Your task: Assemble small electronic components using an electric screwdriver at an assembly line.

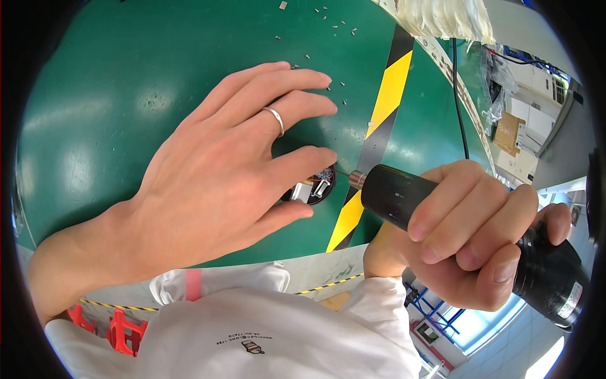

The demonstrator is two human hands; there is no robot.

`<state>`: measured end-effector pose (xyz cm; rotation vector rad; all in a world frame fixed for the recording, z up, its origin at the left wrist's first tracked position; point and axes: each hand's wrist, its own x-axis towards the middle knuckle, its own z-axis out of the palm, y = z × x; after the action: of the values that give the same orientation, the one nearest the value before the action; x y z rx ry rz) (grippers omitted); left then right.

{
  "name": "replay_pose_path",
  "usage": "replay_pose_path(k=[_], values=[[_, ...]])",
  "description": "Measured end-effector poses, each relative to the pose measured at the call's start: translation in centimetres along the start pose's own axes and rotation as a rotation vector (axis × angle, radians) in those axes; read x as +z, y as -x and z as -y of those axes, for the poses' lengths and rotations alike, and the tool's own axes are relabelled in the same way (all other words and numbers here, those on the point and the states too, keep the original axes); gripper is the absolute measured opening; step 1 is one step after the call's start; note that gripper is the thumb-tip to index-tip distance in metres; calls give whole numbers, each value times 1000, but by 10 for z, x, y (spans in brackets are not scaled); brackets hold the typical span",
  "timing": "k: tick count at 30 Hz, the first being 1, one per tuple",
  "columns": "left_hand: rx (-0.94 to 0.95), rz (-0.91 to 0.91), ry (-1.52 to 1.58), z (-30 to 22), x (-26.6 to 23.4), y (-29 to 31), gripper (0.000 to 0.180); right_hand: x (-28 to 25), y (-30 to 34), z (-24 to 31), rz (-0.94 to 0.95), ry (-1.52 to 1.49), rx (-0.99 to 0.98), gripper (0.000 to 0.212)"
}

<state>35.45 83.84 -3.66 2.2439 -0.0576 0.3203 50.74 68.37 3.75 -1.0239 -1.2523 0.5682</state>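
Device partly hidden by left hand, screwdriver in right hand, tip indistinct

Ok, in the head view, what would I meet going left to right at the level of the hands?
Left hand → round black part → yellow-and-black tape → right hand, which grips a black power screwdriver.

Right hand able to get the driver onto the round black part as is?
Probably yes: the right hand aims the black driver at the round black part's exposed right side; the left hand covers its left.
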Motion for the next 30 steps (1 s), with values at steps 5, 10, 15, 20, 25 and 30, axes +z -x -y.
replay_pose_path(k=[5, 10, 15, 20, 25, 30], values=[[5, 3, -9, -1, -1, 1, 45, -3, 0, 0, 30, -17, 21, 43], [26, 39, -19, 0, -3, 1, 48, -5, 1, -5, -5, -68, 22, 45], [46, 44, -47, -2, -3, -1, 49, -8, 4, -8, -46, -134, 16, 48], [120, 36, -38, 0, 2, -4, 47, -4, 6, -13, -186, -157, 36, 51], [289, -24, -171, -3, 1, 13, 28, 27, 6, -12, -478, -115, 74, 52], [410, -170, -325, -4, -1, 23, 13, 10, 15, -1, -492, -130, -56, 43]])
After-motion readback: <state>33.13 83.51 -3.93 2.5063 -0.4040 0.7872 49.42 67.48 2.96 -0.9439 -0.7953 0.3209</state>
